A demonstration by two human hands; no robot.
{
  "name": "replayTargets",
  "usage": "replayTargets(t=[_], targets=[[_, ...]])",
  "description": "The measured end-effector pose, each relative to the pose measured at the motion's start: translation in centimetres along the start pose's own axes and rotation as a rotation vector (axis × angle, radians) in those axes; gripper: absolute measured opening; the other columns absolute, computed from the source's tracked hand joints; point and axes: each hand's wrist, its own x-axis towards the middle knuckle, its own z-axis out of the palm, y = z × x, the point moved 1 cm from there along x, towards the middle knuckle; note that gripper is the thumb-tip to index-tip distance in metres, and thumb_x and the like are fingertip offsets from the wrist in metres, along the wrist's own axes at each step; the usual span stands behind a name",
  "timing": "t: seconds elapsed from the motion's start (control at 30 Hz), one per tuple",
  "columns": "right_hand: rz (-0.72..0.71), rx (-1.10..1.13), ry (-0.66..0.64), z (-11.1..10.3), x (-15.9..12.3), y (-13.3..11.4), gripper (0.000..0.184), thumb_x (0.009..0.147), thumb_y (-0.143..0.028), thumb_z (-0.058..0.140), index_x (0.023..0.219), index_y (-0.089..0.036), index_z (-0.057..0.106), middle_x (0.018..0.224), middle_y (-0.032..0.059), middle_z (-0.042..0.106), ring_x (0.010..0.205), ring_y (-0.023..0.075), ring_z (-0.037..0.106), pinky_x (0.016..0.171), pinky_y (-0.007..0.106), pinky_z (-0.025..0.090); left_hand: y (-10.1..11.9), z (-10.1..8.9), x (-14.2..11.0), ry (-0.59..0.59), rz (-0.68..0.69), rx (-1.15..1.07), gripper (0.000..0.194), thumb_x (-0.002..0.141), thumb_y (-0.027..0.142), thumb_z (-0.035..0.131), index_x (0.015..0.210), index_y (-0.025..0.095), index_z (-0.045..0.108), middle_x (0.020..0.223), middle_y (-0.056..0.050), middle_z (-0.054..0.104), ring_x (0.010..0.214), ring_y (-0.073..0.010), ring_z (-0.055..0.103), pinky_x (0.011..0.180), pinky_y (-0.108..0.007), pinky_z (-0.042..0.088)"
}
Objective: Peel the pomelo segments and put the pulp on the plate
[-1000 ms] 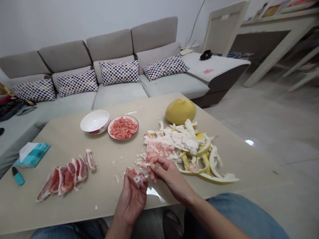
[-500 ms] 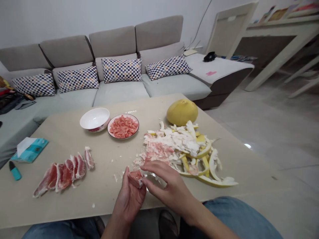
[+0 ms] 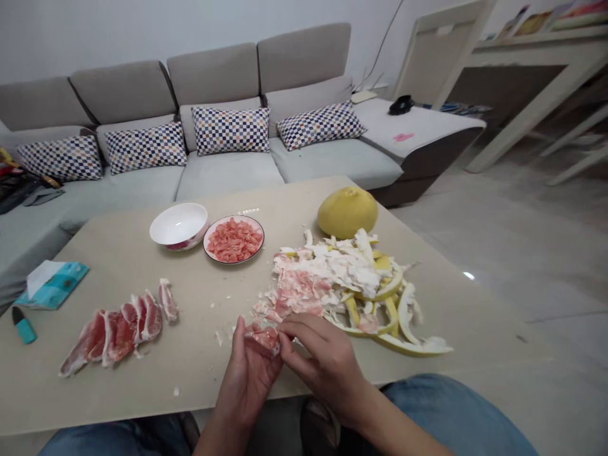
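Near the table's front edge, my left hand (image 3: 247,383) is closed around a pink pomelo segment (image 3: 264,339), thumb on its left side. My right hand (image 3: 323,358) pinches the segment's right end between thumb and fingers; the exact bit under the fingertips is hidden. Just beyond lies a heap of pomelo peel and white pith (image 3: 342,272), with pink membrane scraps on its left part. Several unpeeled pomelo segments (image 3: 121,339) lie in a row at the left. Farther back, a dark-rimmed plate (image 3: 208,251) carries pink pomelo pulp (image 3: 234,239).
A white bowl (image 3: 180,223) stands left of the plate. One whole yellow pomelo (image 3: 348,212) sits behind the peel. A blue tissue pack (image 3: 54,288) and a teal-and-black tool (image 3: 23,326) lie at the far left. Beyond the table (image 3: 199,405) is a grey sofa (image 3: 228,174).
My right fingers have drawn together into a pinch at the segment's right end and moved slightly right. The left hand keeps the segment, now tilted a little differently. The view has shifted slightly.
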Motion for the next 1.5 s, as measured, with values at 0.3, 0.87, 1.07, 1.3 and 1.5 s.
replayTargets(t=[0.3, 0.87, 1.07, 1.3, 1.5], targets=[[0.189, 0.214, -0.081, 0.1, 0.8, -0.6, 0.013, 0.077, -0.009, 0.055, 0.072, -0.019, 0.062, 0.066, 0.0020, 0.066, 0.062, 0.0150, 0.062, 0.061, 0.026, 0.049, -0.3, -0.5, -0.2, 0.027, -0.091, 0.015, 0.027, 0.097, 0.035, 0.045, 0.092, 0.014, 0.061, 0.085, -0.007, 0.070, 0.073, -0.0146, 0.069, 0.061, -0.022, 0.056], [0.658, 0.563, -0.298, -0.4, 1.5, -0.7, 0.011, 0.074, -0.019, 0.053, 0.069, -0.017, 0.063, 0.061, 0.0013, 0.064, 0.055, 0.0134, 0.062, 0.055, 0.023, 0.047, -0.4, 0.0, -0.7, -0.118, -0.179, 0.336, 0.027, 0.078, 0.041, 0.063, 0.072, 0.017, 0.054, 0.051, 0.006, 0.052, 0.032, -0.0084, 0.048, 0.030, -0.018, 0.030], [0.787, 0.747, -0.274, -0.4, 1.5, -0.2, 0.010, 0.078, -0.026, 0.053, 0.070, -0.020, 0.055, 0.056, -0.0031, 0.058, 0.051, 0.0121, 0.058, 0.051, 0.022, 0.043, -0.3, -0.2, -0.9, -0.246, -0.115, 0.440, 0.026, 0.084, 0.043, 0.056, 0.080, 0.018, 0.054, 0.063, 0.005, 0.050, 0.034, -0.0055, 0.044, 0.032, -0.018, 0.031], [0.663, 0.507, -0.222, -0.9, 1.6, 2.1, 0.026, 0.088, -0.035, 0.053, 0.067, -0.019, 0.055, 0.069, 0.0035, 0.064, 0.065, 0.0167, 0.059, 0.063, 0.030, 0.047, 0.9, 0.0, -1.7, -0.181, 0.090, 0.594, 0.018, 0.093, 0.037, 0.047, 0.088, 0.020, 0.050, 0.072, 0.004, 0.048, 0.046, -0.0051, 0.047, 0.043, -0.017, 0.035], [0.287, 0.183, -0.196, -1.1, 1.5, 1.5, 0.022, 0.087, -0.016, 0.052, 0.099, -0.022, 0.069, 0.104, 0.0092, 0.069, 0.101, 0.0227, 0.061, 0.089, 0.039, 0.046, 1.5, 0.2, -1.4, -0.046, 0.275, 0.777, 0.020, 0.090, 0.042, 0.055, 0.091, 0.023, 0.049, 0.073, 0.004, 0.051, 0.055, -0.0088, 0.051, 0.050, -0.019, 0.039]])
